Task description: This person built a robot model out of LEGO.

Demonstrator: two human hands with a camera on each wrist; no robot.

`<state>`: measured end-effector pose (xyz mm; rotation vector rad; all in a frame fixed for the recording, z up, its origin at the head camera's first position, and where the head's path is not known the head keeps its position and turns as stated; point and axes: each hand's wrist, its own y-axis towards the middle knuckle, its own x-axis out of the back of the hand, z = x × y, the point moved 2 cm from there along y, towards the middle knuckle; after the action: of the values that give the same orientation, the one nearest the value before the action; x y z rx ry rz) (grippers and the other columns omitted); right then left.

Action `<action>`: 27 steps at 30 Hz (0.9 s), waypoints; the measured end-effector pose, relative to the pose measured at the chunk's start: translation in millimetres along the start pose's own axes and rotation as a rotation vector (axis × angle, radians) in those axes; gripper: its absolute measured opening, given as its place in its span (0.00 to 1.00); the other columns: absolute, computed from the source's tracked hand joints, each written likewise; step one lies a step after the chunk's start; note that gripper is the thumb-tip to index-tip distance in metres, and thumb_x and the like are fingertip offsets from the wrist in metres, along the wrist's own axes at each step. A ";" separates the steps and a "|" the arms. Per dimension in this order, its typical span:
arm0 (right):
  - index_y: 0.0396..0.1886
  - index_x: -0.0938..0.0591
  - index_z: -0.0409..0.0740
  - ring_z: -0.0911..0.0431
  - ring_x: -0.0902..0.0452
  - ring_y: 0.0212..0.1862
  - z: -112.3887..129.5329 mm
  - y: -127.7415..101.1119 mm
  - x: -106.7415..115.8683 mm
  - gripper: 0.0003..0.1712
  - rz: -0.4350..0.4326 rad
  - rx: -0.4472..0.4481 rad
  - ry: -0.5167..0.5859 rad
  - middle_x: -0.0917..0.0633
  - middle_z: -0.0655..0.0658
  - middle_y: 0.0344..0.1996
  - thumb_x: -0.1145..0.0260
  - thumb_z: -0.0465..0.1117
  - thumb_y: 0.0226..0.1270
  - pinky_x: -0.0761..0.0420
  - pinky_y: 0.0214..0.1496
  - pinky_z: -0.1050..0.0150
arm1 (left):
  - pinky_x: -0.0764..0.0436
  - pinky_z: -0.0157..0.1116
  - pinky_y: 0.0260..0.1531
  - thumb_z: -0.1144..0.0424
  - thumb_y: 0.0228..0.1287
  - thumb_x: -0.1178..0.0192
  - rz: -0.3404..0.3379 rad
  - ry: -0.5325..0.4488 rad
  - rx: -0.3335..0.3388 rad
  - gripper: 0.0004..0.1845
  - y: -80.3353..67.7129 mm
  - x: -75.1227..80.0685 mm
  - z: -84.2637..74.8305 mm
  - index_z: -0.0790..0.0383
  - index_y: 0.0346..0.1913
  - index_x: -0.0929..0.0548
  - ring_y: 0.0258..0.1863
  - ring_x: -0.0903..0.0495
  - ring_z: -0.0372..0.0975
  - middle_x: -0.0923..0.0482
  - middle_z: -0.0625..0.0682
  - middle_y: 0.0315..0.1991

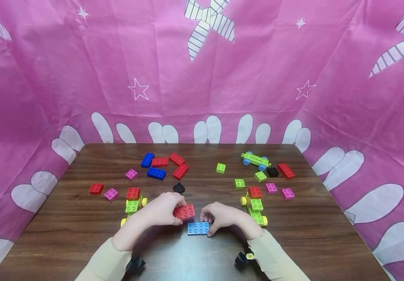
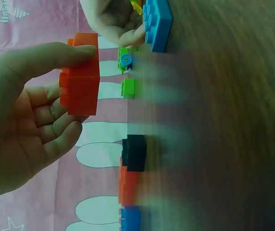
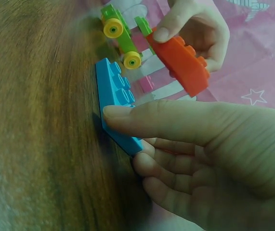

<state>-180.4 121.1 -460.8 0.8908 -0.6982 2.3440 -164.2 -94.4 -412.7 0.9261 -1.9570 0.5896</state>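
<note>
In the head view my left hand (image 1: 164, 209) pinches a red eight-stud brick (image 1: 186, 212) between thumb and fingers. The left wrist view shows that red brick (image 2: 83, 94) raised off the tabletop, studs up. Just right of it and closer to me, a light blue eight-stud brick (image 1: 197, 230) sits low over the table. My right hand (image 1: 222, 216) grips its right end, thumb on the near side and fingers on the far side. In the right wrist view the red brick hangs above and beyond the blue brick (image 3: 109, 89), with a gap between them.
Wheeled brick cars stand beyond both forearms, a left car (image 1: 132, 206) and a right car (image 1: 255, 205). A green wheeled base (image 1: 255, 159) stands at back right. A black brick (image 1: 179, 188) lies past my left hand. Blue bricks (image 1: 156, 173) and red ones (image 1: 180, 171) lie behind it.
</note>
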 end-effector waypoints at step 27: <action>0.33 0.19 0.46 0.68 0.31 0.29 0.6 1.0 0.5 0.18 0.004 0.013 -0.015 0.24 0.57 0.25 0.19 0.37 0.43 0.27 0.34 0.74 | 0.27 0.29 0.31 0.58 0.43 0.22 0.153 -0.027 -0.034 0.18 5.0 -21.8 -0.3 0.56 0.38 0.17 0.29 0.29 0.30 0.22 0.40 0.30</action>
<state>-181.1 120.2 -460.3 0.9139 -0.6917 2.3506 -160.4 -83.0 -431.5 0.7717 -2.0690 0.6311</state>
